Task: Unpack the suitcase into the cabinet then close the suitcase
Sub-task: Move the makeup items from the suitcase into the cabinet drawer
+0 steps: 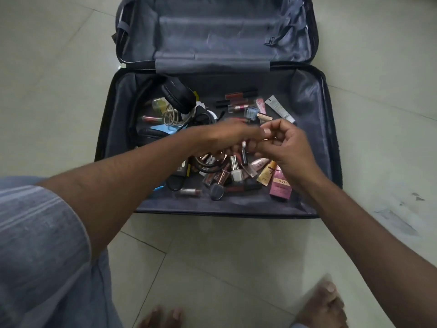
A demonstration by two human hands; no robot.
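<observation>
A dark suitcase (236, 205) lies open on the floor, its grey lining showing. Its near half holds several loose cosmetics: a white nail polish bottle (235, 170), a pink box marked IVORY (281, 185), lip glosses (238, 97) and a white tube (280, 108). Black headphones (177, 95) and a coiled cable (170, 116) lie at its left. My left hand (224, 136), blurred, hovers over the pile and grips several small rose-gold tubes (207, 158) beneath its palm. My right hand (289, 147) meets it, fingers curled, pinching a small slim cosmetic item (244, 150). No cabinet is in view.
The far half of the suitcase (212, 31) holds only straps and lining. Pale floor tiles (378, 114) surround the case. My bare feet (324, 304) stand just in front of it, and a blue striped garment (35, 233) fills the lower left.
</observation>
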